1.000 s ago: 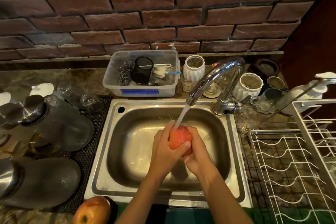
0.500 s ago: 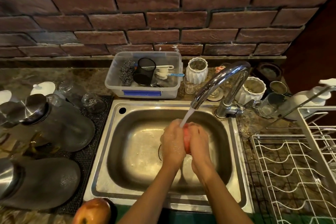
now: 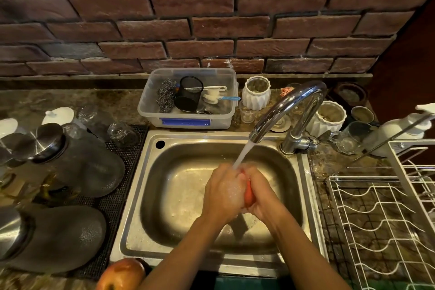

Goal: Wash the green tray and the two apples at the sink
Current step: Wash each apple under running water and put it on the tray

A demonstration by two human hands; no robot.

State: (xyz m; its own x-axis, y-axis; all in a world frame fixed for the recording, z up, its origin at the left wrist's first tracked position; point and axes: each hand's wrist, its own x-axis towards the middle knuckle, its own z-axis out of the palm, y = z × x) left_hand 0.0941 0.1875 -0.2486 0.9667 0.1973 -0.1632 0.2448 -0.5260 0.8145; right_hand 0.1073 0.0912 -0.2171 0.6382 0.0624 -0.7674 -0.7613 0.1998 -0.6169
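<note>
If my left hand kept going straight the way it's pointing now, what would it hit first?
The left hand points up and to the right, already wrapped on the apple. So it meets the apple first, with the right hand just behind; depth is hard to judge.

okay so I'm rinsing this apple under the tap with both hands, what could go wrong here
The apple looks wet and soapy between your left hand and right hand, so it could slip into the sink. The other apple sits near the counter's front edge and might roll off.
</note>
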